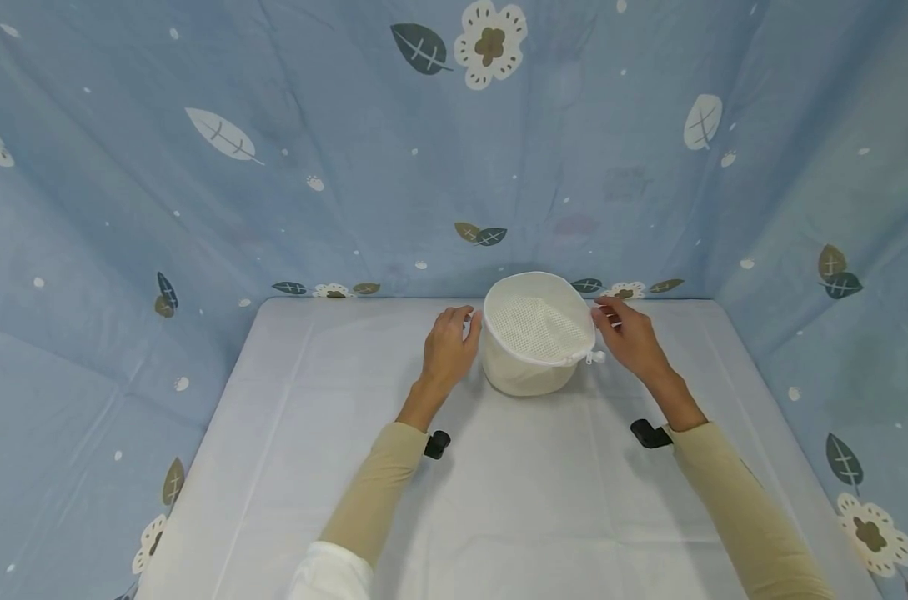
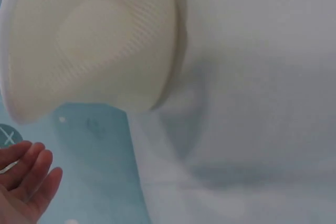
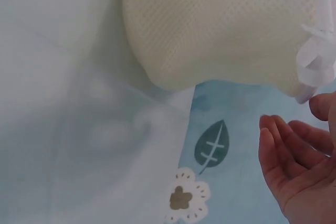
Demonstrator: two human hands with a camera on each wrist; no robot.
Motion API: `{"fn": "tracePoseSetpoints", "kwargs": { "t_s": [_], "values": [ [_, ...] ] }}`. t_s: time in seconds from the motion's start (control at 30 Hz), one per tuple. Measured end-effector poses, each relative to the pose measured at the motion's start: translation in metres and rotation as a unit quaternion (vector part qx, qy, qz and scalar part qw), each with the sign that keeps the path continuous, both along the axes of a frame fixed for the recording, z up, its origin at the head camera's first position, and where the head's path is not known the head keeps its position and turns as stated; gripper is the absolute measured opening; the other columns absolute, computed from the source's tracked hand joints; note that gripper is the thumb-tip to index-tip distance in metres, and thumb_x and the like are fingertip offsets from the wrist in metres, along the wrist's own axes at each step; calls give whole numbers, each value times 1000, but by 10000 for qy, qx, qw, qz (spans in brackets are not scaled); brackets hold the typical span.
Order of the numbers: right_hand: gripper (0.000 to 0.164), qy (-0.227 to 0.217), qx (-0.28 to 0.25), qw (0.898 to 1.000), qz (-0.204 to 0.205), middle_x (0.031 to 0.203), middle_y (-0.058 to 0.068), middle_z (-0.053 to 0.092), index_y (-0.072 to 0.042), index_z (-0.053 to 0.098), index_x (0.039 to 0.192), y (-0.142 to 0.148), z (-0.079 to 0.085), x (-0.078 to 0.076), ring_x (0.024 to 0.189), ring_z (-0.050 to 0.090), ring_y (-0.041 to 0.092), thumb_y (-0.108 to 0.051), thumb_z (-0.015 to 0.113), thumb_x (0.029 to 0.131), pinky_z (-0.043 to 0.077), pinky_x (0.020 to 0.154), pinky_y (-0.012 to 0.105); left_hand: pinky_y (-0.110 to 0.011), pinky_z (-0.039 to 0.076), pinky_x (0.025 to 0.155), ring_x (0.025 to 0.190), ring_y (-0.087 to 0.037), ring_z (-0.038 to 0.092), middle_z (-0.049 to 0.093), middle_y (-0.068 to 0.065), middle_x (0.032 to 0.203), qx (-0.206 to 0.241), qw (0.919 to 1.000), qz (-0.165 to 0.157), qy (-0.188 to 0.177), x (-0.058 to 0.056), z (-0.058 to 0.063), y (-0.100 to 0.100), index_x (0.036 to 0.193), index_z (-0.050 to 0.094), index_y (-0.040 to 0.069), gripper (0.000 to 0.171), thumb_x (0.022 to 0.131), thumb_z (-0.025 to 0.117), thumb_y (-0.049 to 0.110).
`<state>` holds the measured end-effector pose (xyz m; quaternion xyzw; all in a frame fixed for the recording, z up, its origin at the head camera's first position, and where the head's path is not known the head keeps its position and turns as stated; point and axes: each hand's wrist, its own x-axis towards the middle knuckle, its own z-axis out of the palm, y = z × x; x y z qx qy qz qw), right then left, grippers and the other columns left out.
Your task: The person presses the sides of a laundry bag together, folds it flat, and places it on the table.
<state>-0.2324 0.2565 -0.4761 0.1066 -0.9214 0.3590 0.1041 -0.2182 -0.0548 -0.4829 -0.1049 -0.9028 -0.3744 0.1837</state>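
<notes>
A cream mesh laundry bag [image 1: 527, 375] with a white rim stands on the table, its round top tilted toward me. A white zipper pull [image 1: 596, 357] hangs at the rim's right front, and it also shows in the right wrist view. Left of the bag, my left hand [image 1: 449, 348] is close beside the rim with relaxed fingers; in the left wrist view those fingers [image 2: 38, 174] are apart from the bag. My right hand [image 1: 634, 337] is at the right side, its thumb next to the rim. Its loosely bent fingers [image 3: 278, 150] hold nothing; whether the thumb touches is unclear.
A white cloth covers the table [image 1: 529, 500]. Blue curtain fabric [image 1: 348, 167] with leaf and flower prints hangs behind the table and along both sides. Black mounts [image 1: 651, 434] stick out at both wrists.
</notes>
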Motion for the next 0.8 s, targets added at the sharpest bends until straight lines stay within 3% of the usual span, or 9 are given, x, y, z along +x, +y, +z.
{"fn": "tracePoseSetpoints", "kwargs": {
  "t_s": [0.2, 0.3, 0.47, 0.57, 0.67, 0.8],
  "values": [
    [41, -239, -119, 9996, -67, 116, 27, 67, 6, 59, 136, -4, 2, 1, 99, 66, 39, -24, 51, 110, 56, 87, 55, -36, 55, 74, 86, -23, 64, 68, -11, 98, 365, 9987, -167, -303, 0, 5, 7, 120, 71, -2, 36, 108, 52, 27],
    [40, -307, -184, 9993, -59, 114, 25, 67, 6, 61, 134, -6, 4, 2, 97, 65, 36, -25, 53, 109, 57, 83, 48, -35, 55, 74, 84, -23, 64, 67, -11, 95, 724, 9960, -267, -455, -1, 6, 9, 119, 71, -3, 34, 108, 54, 25],
    [39, -419, -249, 9988, -70, 111, 24, 69, 5, 63, 131, -8, 7, 2, 91, 67, 33, -24, 59, 107, 55, 70, 24, -31, 58, 76, 88, -22, 67, 70, -11, 97, 1599, 9822, -334, -924, -2, 9, 11, 119, 71, -3, 31, 103, 63, 22],
    [37, -513, -415, 9978, -93, 111, 25, 69, 6, 64, 129, -9, 10, 3, 90, 69, 35, -23, 63, 105, 52, 65, 15, -29, 59, 73, 87, -22, 70, 72, -11, 98, 1997, 9721, -299, -1190, -1, 10, 11, 118, 72, -3, 30, 101, 68, 21],
    [37, -643, -569, 9962, -128, 111, 25, 70, 6, 65, 127, -9, 12, 3, 89, 71, 32, -23, 65, 104, 54, 65, 16, -27, 60, 68, 82, -20, 71, 73, -12, 96, 2327, 9618, -273, -1417, -1, 11, 11, 116, 72, -3, 28, 99, 71, 19],
    [38, -887, -831, 9925, -133, 112, 25, 69, 5, 65, 127, -9, 13, 5, 84, 70, 17, -24, 66, 103, 62, 73, 35, -36, 63, 73, 76, -18, 72, 72, -14, 94, 2822, 9439, -319, -1688, 0, 12, 11, 115, 71, -4, 25, 96, 73, 13]
  ]
}}
